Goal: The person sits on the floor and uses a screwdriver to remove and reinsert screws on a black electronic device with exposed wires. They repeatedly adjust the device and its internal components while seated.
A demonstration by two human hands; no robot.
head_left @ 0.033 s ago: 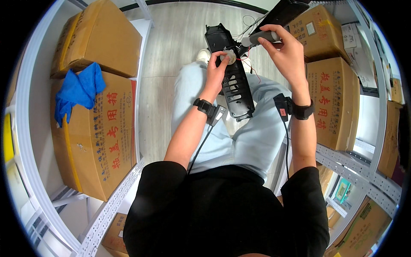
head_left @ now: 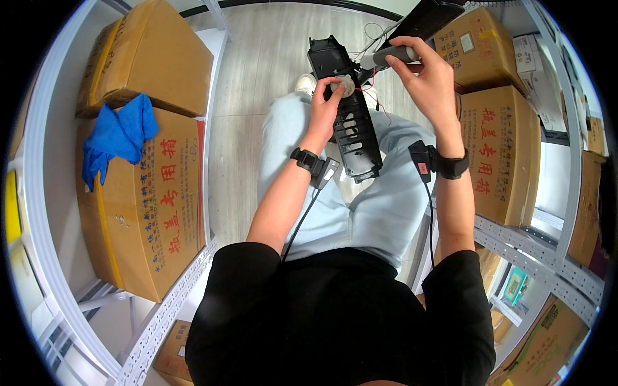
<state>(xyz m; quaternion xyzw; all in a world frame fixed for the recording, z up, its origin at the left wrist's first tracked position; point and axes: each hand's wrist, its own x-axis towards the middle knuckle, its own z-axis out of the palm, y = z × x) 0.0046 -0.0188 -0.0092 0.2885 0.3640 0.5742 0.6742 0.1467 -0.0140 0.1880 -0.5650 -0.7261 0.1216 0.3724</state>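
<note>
A long black plastic housing [head_left: 362, 143] with a row of slots lies over the gap between my knees. My left hand [head_left: 324, 106] is closed, its thumb and fingers pinching a round, pale disc-like part [head_left: 347, 83] at the housing. In my right hand [head_left: 428, 77] is a thick grey-handled tool [head_left: 400, 55], gripped between thumb and fingers. The tool's pale, flat-looking end points left, beside the housing's upper right edge; whether it touches anything there, I cannot tell. Thin red wires [head_left: 381, 108] run from near the round part.
Another long black panel [head_left: 425, 22] stands beyond my right hand, with loose grey wires beside it. Shelves with cardboard boxes [head_left: 151, 206] flank both sides, and a blue cloth [head_left: 122, 132] hangs over one on the left. Cables [head_left: 301, 225] trail from devices strapped at both wrists.
My right hand and the grey-handled tool have shifted very slightly to the left. The left hand, the round part and the black housing stay in place.
</note>
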